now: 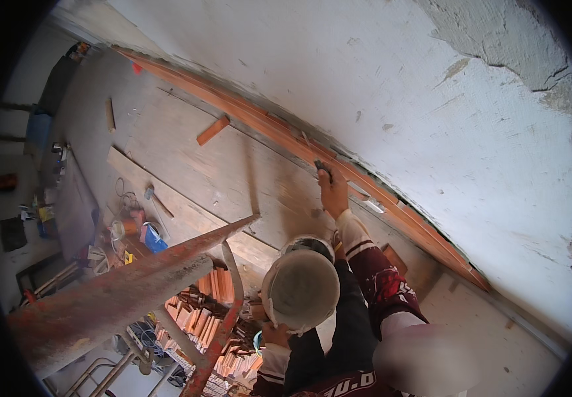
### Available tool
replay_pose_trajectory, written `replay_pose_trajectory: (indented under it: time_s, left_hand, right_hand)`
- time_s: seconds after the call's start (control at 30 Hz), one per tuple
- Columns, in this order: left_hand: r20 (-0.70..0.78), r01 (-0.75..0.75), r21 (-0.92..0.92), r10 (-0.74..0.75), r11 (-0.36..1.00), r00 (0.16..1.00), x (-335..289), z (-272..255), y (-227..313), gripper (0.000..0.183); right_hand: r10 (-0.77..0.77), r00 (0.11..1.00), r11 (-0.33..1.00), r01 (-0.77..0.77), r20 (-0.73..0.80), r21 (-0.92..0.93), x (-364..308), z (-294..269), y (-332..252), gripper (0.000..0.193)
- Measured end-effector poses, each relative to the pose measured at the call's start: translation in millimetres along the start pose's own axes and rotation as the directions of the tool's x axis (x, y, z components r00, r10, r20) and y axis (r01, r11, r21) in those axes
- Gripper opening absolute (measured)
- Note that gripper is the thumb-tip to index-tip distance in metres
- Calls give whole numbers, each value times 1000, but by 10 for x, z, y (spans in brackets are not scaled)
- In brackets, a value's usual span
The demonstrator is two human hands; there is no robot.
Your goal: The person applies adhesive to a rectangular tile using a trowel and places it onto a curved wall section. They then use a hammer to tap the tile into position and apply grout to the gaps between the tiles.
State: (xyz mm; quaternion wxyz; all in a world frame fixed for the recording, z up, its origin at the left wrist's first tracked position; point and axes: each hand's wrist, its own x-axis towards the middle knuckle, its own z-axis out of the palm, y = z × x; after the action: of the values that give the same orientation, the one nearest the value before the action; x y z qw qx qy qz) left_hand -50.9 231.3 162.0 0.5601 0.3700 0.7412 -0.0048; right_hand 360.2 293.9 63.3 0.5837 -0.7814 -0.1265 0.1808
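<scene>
Here, left hand [276, 335] gripping bucket [333, 299] at its seven o'clock, right hand [333, 193] beyond its one o'clock, holding dark tool [324, 167] by brown strip [269, 126]

Head-worn fisheye view, facing steeply down, white wall [398, 99] near at upper right, floor [91, 132] farther below

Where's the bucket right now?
In the head view, the bucket is at lower centre, the left hand at its lower-left edge and the right hand above it.
</scene>
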Motion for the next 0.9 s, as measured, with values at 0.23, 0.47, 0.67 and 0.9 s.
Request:
replay_pose_trajectory:
  time_s: [0.23,0.47,0.67,0.9]
  left_hand:
    - [97,-3,-237,27,972,995,19,76,14,31]
    - [84,-25,-198,42,980,996,113,25,-126,31]
    - [105,-43,-160,60,986,993,244,38,-290,28]
    - [212,-439,21,425,898,880,461,-107,-697,26]
  right_hand:
    - [15,1000,999,-15,-3,-31,364,181,-76,34]
    - [50,993,999,-49,-104,15,-81,-315,255,35]
    - [-156,975,983,138,-157,-121,-158,-13,170,35]
    - [-97,994,994,94,-52,-60,319,626,-187,36]
